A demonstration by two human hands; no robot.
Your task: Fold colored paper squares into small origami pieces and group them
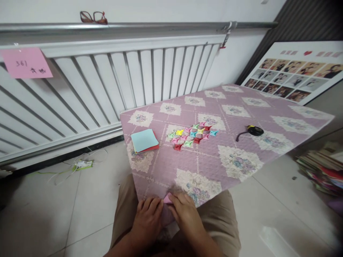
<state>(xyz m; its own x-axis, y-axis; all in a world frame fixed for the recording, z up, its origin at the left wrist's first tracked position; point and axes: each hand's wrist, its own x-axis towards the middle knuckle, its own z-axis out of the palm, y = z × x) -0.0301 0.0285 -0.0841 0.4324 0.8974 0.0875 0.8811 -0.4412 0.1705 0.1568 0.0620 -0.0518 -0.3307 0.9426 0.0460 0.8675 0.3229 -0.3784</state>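
Observation:
A small folded piece of pink paper (168, 198) lies at the near edge of the cloth-covered table, between my two hands. The fingertips of my left hand (149, 215) press at its left end, with the fingers bent and close together. From the other side, my right hand (185, 210) pinches the paper and covers its right part. Farther up the table sit several small folded paper shapes (193, 135) in pink, green, yellow, blue and red, set out in rows. A stack of square paper sheets (145, 140), light blue on top, lies to their left.
A black and yellow object with a strap (255, 131) lies at the table's right. Behind the table stands a white radiator (158, 71) with a metal pipe (150, 26) above it. A power strip (83, 165) with cables is on the floor at left. Stacked papers (321, 171) stand at right.

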